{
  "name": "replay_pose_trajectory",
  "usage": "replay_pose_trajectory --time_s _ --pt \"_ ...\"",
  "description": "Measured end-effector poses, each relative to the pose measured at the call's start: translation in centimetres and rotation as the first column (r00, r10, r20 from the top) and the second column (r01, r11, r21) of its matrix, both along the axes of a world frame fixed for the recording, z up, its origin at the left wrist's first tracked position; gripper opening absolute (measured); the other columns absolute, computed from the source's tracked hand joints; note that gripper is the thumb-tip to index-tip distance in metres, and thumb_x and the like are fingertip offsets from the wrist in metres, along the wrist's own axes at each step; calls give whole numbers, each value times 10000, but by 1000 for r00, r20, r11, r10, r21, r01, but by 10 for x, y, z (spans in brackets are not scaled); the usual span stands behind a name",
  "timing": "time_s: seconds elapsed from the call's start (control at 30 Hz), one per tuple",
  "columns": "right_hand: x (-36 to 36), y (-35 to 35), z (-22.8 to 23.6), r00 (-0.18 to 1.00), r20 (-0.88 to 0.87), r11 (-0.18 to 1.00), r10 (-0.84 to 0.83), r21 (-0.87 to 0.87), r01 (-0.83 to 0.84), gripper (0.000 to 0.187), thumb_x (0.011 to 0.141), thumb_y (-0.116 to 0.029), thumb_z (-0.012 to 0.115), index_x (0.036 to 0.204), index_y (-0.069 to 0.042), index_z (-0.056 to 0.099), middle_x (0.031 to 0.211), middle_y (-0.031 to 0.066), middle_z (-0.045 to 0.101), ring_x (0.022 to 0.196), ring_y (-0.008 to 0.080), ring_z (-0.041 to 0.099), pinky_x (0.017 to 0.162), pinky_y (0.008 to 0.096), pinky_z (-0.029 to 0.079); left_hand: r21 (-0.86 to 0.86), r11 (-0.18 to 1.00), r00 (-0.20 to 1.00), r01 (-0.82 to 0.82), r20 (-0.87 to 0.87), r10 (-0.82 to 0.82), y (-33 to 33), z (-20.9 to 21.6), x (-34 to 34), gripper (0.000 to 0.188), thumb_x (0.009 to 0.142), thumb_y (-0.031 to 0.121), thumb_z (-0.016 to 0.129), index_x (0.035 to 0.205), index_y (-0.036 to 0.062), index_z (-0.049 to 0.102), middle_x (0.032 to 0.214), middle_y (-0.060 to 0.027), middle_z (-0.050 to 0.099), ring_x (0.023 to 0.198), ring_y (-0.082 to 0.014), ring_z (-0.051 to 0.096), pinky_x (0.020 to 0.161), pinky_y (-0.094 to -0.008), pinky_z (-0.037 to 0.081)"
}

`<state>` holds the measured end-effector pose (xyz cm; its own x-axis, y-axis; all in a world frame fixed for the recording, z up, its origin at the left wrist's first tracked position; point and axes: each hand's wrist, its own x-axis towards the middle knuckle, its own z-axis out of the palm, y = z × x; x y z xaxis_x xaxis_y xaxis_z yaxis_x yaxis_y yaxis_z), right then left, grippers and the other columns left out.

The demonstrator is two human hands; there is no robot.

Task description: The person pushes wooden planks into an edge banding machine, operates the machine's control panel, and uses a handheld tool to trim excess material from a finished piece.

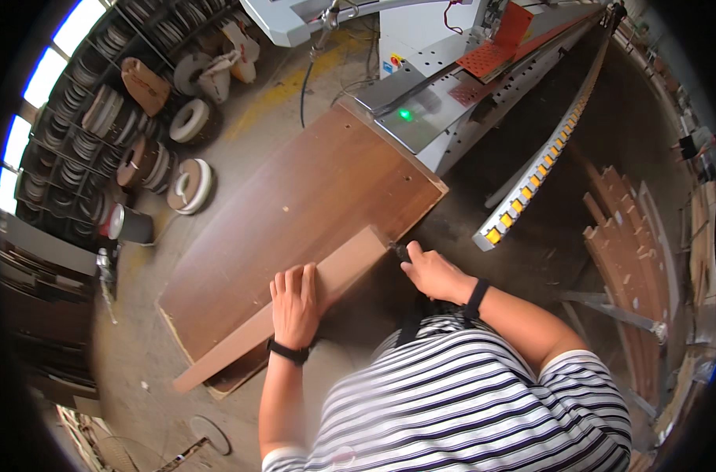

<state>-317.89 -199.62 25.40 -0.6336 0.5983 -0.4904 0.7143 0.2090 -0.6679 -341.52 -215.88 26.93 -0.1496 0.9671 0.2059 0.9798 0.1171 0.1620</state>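
Note:
A long, narrow brown board [348, 259] lies slantwise along the near edge of a wide wood-coloured panel [295, 189]. My left hand [295, 305] is over the middle of the narrow board, its fingers together and hooked across the far edge. At the board's right end, my right hand [437, 274] is closed round a small dark tool [401, 251]. The tool's tip meets or nearly meets the end corner of the board; its exact kind is hidden by my fingers.
Ahead stands a machine with a metal bed [421, 126] and a red perforated guard [496, 51]. A roller rail [523, 197] with yellow rollers runs along the right. Brown strips [629, 259] are stacked farther right. Edging rolls [191, 186] and a bucket [131, 225] stand left.

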Motion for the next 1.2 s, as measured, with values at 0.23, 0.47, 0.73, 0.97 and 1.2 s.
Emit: replay_pose_trajectory --time_s 0.23,0.47,0.73,0.97,1.2 --pt "-46 15 -4 873 -475 901 107 418 117 253 977 -181 551 1081 19 437 704 283 605 750 494 607 594 539 497 -44 991 986 125 121 -119 -43 68 -18 688 807 263 738 1394 19 474 1145 -156 589 1015 -331 560 891 -426 439" --pt "-49 11 47 555 -672 615 -491 -718 -326 348 950 -297 674 1136 -75 481 1095 137 660 544 65 505 494 217 466 -21 980 942 199 279 -186 -51 71 -25 560 860 241 697 1352 29 536 1064 -165 608 901 -346 579 820 -429 484" --pt "-66 13 37 604 -628 634 -491 -733 -247 272 923 -213 702 1066 -77 515 892 63 678 550 42 496 476 212 446 -48 976 930 213 315 -188 -50 69 -26 559 863 236 693 1359 31 537 1041 -168 611 894 -349 575 821 -422 485" --pt "-123 31 -45 781 -610 896 134 412 168 493 906 -206 652 1316 -13 458 1259 249 551 1119 378 560 939 482 463 -102 981 905 168 410 -112 -49 101 -6 506 874 202 675 1339 39 563 1047 -188 618 909 -358 594 817 -409 499" --pt "-110 23 -45 880 -203 573 429 814 -91 664 897 -270 652 1458 -46 377 1486 176 392 1394 320 349 1137 544 262 58 991 709 -116 704 42 -80 129 0 786 939 706 416 1035 -49 613 879 -121 676 777 -197 655 688 -324 509"
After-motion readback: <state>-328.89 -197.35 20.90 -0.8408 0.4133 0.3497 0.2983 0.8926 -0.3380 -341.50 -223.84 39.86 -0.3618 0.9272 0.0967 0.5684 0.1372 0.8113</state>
